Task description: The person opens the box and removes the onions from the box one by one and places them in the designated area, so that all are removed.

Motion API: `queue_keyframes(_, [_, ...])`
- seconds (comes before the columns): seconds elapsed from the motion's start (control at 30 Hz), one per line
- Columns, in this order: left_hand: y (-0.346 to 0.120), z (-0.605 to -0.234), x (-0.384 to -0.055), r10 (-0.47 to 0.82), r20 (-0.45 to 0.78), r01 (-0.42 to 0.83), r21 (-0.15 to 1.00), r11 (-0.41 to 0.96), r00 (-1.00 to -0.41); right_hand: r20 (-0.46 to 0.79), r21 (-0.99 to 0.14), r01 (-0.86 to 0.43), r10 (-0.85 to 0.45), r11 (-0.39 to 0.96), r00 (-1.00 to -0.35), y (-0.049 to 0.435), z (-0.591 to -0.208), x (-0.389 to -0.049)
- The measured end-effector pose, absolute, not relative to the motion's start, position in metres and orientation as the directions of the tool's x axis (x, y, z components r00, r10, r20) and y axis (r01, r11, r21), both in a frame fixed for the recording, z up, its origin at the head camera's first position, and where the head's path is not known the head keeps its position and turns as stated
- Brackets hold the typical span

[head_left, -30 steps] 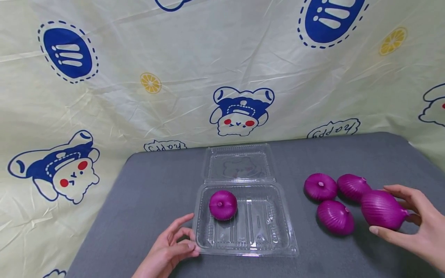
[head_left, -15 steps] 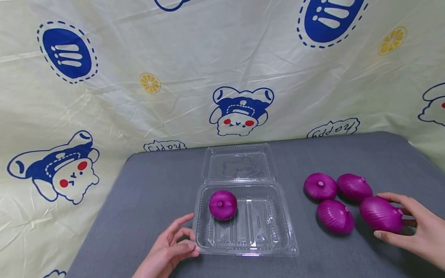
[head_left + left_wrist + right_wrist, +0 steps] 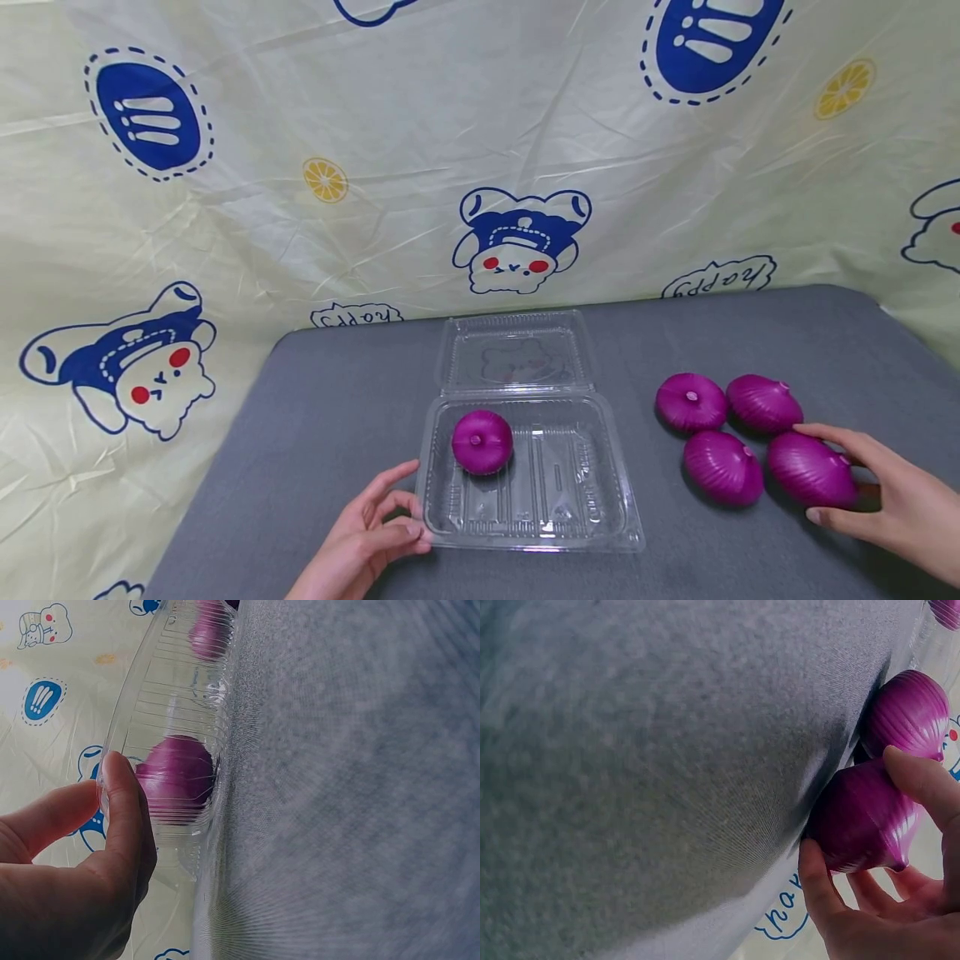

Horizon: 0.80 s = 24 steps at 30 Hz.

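My right hand (image 3: 888, 496) holds a purple onion (image 3: 810, 471) at the right, thumb on the near side and fingers on the far side. In the right wrist view this onion (image 3: 862, 817) sits low at the cloth, its pointed tip towards the palm. Close beside it are three more purple onions (image 3: 723, 468). My left hand (image 3: 378, 533) pinches the left rim of a clear plastic clamshell container (image 3: 555, 546), whose lid lies back. One onion (image 3: 482, 442) lies in the container's far left part; the left wrist view shows it (image 3: 176, 780) through the clear wall.
The grey cloth-covered table (image 3: 330, 408) carries everything. The container's lid (image 3: 517, 354) lies towards the back edge. Behind the table hangs a pale printed curtain (image 3: 405, 108) with cartoon figures.
My right hand has lowered the onion and moved it slightly left, closer to the other onions. The left hand and the container have stayed in place.
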<state>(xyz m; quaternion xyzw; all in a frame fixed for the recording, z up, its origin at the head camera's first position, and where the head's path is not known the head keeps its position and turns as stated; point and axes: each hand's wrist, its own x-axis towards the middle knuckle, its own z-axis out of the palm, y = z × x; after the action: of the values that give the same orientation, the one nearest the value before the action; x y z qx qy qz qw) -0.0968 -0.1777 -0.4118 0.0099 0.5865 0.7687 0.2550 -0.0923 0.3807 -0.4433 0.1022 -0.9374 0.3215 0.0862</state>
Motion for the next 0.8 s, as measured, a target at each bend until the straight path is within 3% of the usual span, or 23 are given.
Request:
queue_keyframes(0.27, [-0.1777,-0.4112,-0.0973,0.406,-0.288,-0.387,0.903,-0.188,-0.867,0.023,-0.550,-0.084,-0.085,0.831,-0.996,0.3759,-0.4350,-0.1003])
queue_keyframes(0.6, [-0.1783,-0.4131,-0.0964,0.405,-0.283,-0.381,0.906,-0.185,-0.869,-0.014,-0.578,-0.044,-0.064,0.815,-0.998,0.3732,-0.4346,-0.1000])
queue_keyframes(0.8, [-0.1775,-0.4132,-0.0967,0.400,-0.289,-0.385,0.904,-0.184,-0.870,0.060,-0.594,-0.081,-0.057,0.800,-0.997,0.3754,-0.4387,-0.0962])
